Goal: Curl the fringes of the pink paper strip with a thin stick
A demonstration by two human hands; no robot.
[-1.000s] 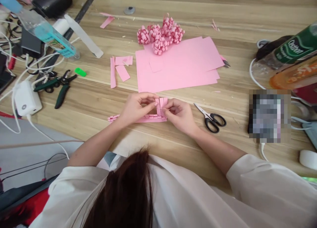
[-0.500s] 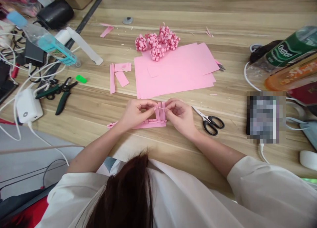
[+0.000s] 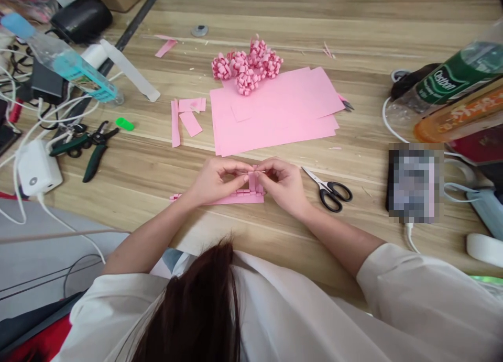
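My left hand (image 3: 218, 181) and my right hand (image 3: 283, 186) meet above the table's front part, their fingertips pinching a thin metal pin (image 3: 251, 172). A narrow pink paper strip (image 3: 239, 198) with a fringed, looped edge lies under them, and its end rises between my fingers, partly hidden. Beyond my hands lies a stack of pink paper sheets (image 3: 271, 113), topped at its far edge by a cluster of curled pink paper balls (image 3: 245, 68). Several cut pink strips (image 3: 184, 116) lie to its left.
Black-handled scissors (image 3: 329, 192) lie right of my right hand. Green-handled pliers (image 3: 92, 144) and a green marker cap (image 3: 124, 123) lie left, near a white charger (image 3: 38, 168) and tangled cables. Bottles (image 3: 456, 87) and a pixelated phone (image 3: 414, 184) stand at right.
My hands have drawn closer together around the pin. The upright pink paper between them now stands lower and shows less. The view has shifted slightly.
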